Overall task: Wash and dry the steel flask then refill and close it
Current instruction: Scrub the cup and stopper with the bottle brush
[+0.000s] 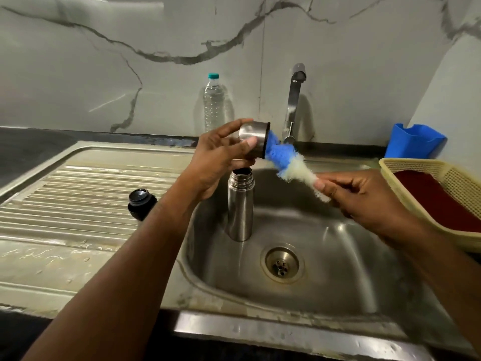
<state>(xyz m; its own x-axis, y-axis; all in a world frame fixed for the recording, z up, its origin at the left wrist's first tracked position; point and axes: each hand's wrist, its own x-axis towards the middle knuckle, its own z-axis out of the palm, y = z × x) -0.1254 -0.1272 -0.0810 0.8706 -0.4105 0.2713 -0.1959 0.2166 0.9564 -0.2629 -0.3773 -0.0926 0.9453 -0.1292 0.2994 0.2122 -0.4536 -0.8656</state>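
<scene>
- A marble-veined wall (156, 48) backs a dark surface (31, 147) fitted with a steel sink (338, 256) and its ribbed drainboard (78, 199).
- At the sink's right edge, a yellow basket (453, 178) holds something red.
- The steel flask (240, 207) stands upright and uncapped in the basin's left part.
- A capped water bottle (214, 102) stands at the back edge beside the tap (294, 100).
- The left hand (221, 155) grips a steel cup (254, 138) on its side above the flask.
- The right hand (364, 196) pinches a brush (289, 162), its blue bristles inside the cup.
- A black stopper (141, 203) rests on the drainboard's right edge.
</scene>
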